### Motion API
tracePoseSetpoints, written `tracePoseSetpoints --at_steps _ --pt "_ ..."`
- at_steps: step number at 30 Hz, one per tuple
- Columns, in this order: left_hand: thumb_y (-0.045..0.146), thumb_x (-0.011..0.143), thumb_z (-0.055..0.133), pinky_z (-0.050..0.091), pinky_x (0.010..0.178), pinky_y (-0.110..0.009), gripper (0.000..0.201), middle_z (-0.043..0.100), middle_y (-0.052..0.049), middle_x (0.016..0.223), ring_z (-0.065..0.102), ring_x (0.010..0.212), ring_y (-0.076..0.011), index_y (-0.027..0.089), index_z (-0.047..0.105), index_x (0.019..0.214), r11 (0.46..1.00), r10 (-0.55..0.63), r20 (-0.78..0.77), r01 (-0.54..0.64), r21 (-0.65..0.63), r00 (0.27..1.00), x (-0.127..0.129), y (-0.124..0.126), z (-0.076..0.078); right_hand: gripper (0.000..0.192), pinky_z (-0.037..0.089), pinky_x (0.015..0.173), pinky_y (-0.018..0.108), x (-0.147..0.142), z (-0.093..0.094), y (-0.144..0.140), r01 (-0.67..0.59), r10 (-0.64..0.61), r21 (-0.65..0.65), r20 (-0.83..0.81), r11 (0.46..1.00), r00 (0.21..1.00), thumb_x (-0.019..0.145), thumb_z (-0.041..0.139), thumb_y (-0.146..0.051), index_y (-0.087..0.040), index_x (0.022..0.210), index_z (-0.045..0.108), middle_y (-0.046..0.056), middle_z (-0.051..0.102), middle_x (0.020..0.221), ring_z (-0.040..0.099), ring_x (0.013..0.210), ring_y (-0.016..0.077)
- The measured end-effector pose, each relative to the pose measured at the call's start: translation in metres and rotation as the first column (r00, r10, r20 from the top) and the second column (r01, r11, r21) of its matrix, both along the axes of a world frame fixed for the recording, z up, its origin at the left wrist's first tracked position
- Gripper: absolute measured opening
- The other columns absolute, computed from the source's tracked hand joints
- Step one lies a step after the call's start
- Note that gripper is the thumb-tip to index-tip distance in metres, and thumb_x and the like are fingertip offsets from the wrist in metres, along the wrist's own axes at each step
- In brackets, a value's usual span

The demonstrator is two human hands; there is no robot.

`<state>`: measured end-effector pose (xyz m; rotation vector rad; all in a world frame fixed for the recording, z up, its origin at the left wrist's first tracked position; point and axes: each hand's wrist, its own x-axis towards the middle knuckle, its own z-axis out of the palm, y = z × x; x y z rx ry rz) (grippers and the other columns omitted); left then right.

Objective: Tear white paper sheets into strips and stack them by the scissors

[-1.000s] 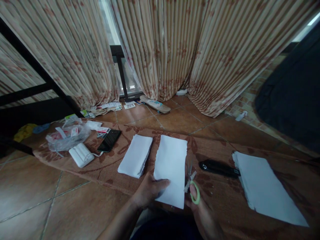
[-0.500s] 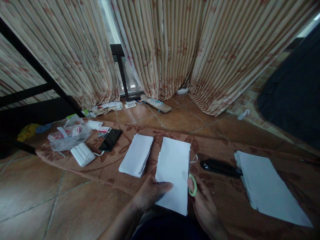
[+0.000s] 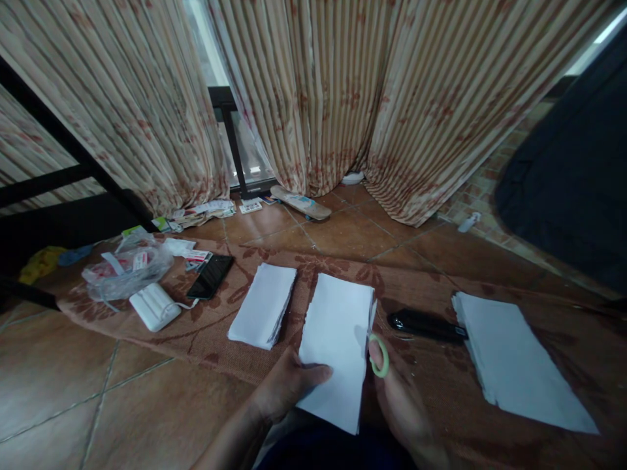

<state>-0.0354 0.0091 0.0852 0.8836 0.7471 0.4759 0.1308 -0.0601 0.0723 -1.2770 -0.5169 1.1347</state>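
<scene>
The middle paper [image 3: 337, 333] is lying between the two hands, its long axis running from near to far and its far end leaning slightly right. The left hand [image 3: 287, 385] is pinching its near left part, thumb flat on top and the fingers mostly hidden beneath. The right hand [image 3: 396, 385] is closing around the scissors [image 3: 386, 360], its thumb sitting in the pale green ring just beside the paper's right long edge. That edge is facing the right hand, which is the nearer one to it; the left hand is holding from the opposite side. The blades are not showing clearly, so how wide they are opening cannot be told. Farther right, a black object [image 3: 426, 325] is lying crosswise on the cloth-covered bench [image 3: 196, 326].
</scene>
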Motion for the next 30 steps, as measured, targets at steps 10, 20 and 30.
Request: tracePoseSetpoints --at_steps 10,20,30 --pt "0.029 0.067 0.078 0.048 0.06 -0.026 0.049 0.068 -0.007 0.079 0.062 0.065 -0.017 0.009 0.063 0.109 0.998 -0.014 -0.033 0.012 -0.059 0.999 -0.004 -0.004 -0.003 0.042 0.047 0.084 0.034 0.005 -0.006 0.006 -0.055 0.058 0.074 -0.038 0.996 0.998 0.082 0.062 -0.049 -0.029 0.119 0.06 0.003 0.068 0.112 0.061 0.1 0.0216" --pt "0.028 0.063 0.081 0.047 0.059 -0.025 0.058 0.069 -0.006 0.082 0.062 0.064 -0.0163 0.014 0.058 0.114 0.995 0.079 -0.078 -0.083 -0.057 0.994 -0.014 -0.002 -0.009 0.052 0.051 0.067 0.033 0.017 -0.006 0.025 -0.015 0.009 0.036 0.14 0.999 0.99 0.075 0.067 -0.051 -0.02 0.116 0.059 0.005 0.07 0.088 0.064 0.075 0.0198" --pt "0.04 0.082 0.059 0.034 0.047 -0.02 0.032 0.056 -0.002 0.062 0.05 0.054 -0.0113 0.01 0.062 0.071 0.95 0.188 -0.4 -0.063 0.306 0.897 -0.055 -0.002 -0.036 0.029 0.044 0.077 0.035 0.057 0.03 0.12 -0.02 0.183 -0.182 0.98 0.983 0.079 0.081 0.056 -0.029 -0.021 0.108 0.063 0.006 0.071 0.091 0.061 0.085 0.0232"
